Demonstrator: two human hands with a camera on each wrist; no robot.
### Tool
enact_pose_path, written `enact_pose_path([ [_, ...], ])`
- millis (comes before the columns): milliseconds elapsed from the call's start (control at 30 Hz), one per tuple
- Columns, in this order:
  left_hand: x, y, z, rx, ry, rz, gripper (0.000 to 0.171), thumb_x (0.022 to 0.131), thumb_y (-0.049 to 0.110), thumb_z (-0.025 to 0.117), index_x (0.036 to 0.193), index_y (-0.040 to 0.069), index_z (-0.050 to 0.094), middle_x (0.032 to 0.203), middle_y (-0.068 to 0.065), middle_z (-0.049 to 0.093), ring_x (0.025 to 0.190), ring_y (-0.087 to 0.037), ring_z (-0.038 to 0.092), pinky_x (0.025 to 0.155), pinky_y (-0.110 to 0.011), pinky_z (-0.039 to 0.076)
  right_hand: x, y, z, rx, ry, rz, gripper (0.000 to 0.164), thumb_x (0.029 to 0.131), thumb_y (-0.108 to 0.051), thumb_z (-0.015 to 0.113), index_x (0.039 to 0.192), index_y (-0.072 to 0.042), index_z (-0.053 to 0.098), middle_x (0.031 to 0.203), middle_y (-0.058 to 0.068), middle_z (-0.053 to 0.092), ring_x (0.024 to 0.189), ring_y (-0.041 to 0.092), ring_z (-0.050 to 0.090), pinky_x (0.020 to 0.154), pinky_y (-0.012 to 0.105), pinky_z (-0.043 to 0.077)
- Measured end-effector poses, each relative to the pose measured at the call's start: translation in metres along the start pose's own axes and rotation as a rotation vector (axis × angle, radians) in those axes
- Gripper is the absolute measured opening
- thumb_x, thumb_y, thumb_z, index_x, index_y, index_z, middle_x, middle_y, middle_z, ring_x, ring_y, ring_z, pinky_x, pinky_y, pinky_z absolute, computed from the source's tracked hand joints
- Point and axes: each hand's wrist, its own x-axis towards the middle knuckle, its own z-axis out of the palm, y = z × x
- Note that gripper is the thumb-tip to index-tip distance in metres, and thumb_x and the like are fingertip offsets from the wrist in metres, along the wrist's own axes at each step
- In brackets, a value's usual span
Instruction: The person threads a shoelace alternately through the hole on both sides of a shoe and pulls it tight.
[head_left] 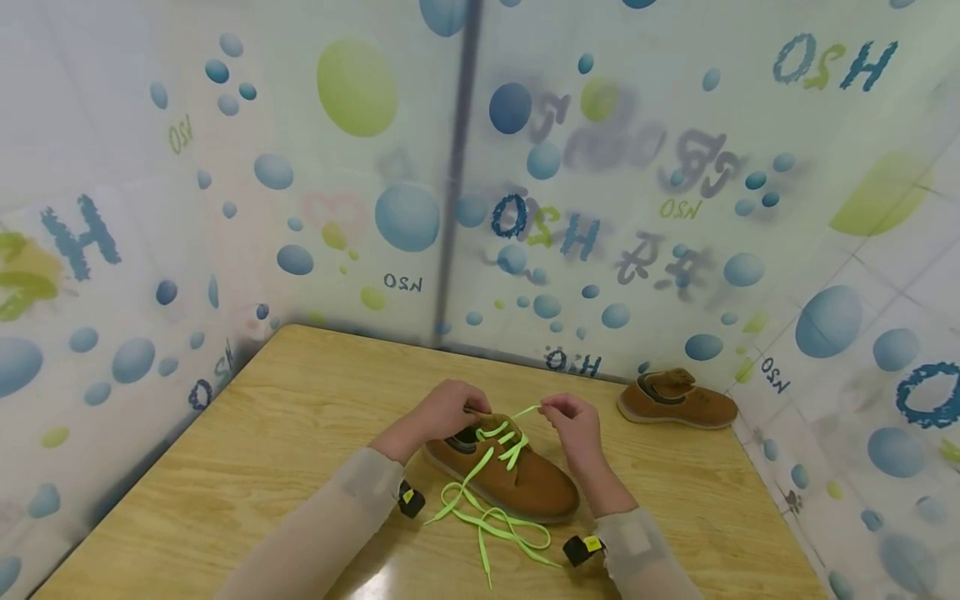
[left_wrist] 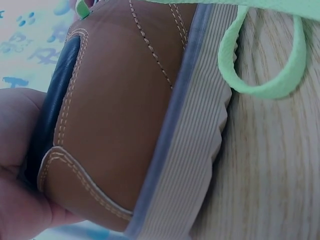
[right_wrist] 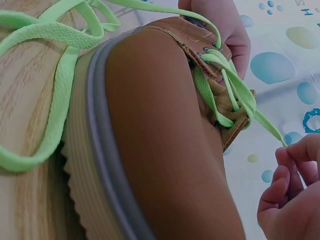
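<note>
A brown leather shoe (head_left: 547, 487) with a pale ribbed sole stands on the table, toe to the right. Lime-green shoelace (right_wrist: 60, 100) runs through its eyelets, and one long end lies in loose loops on the wood near the shoe's side. My left hand (head_left: 448, 408) grips the shoe's upper near the tongue and opening; its fingertips are partly hidden. Beyond the shoe, my right hand (head_left: 579, 423) pinches the other lace end between thumb and fingers. That stretch of lace is drawn out straight from the eyelets. The left wrist view shows the stitched heel (left_wrist: 95, 185) and dark collar lining (left_wrist: 60, 95).
A second brown shoe (head_left: 697, 407), with no lace visible, stands at the table's back right corner by the wall. The wooden table (head_left: 300, 408) meets patterned curtain walls (head_left: 352, 250) behind. Small black cameras (head_left: 411, 500) sit at both wrists.
</note>
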Motion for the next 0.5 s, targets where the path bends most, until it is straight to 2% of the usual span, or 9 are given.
enact_pose_path([
  [133,-0.001,0.004,-0.002,-0.013,0.015,-0.018,0.013,0.098,0.006,0.074,0.102,0.016,0.081,0.105,-0.001,0.081,0.102,-0.021,0.075,0.094,-0.044,0.06,0.0,-0.001,0.0,0.011,-0.01,0.007,0.018,0.097,-0.002,0.07,0.109,0.011,0.074,0.083,-0.009,0.073,0.082,0.008,0.062,0.075,0.023,0.052],
  [300,-0.002,0.016,-0.007,-0.032,0.076,-0.041,0.016,0.098,0.005,0.069,0.105,0.013,0.081,0.105,-0.005,0.08,0.097,-0.018,0.071,0.091,-0.043,0.059,-0.001,-0.003,0.0,0.019,-0.022,0.015,0.019,0.098,-0.003,0.07,0.11,0.012,0.074,0.084,-0.009,0.074,0.081,0.007,0.062,0.075,0.023,0.052],
  [500,-0.002,0.022,-0.008,-0.002,0.11,0.018,0.017,0.097,0.005,0.069,0.106,0.014,0.081,0.106,-0.005,0.081,0.098,-0.02,0.073,0.09,-0.042,0.06,-0.002,-0.003,0.0,0.028,-0.008,0.01,0.02,0.097,-0.003,0.071,0.111,0.012,0.073,0.082,-0.01,0.072,0.08,0.007,0.061,0.074,0.021,0.051],
])
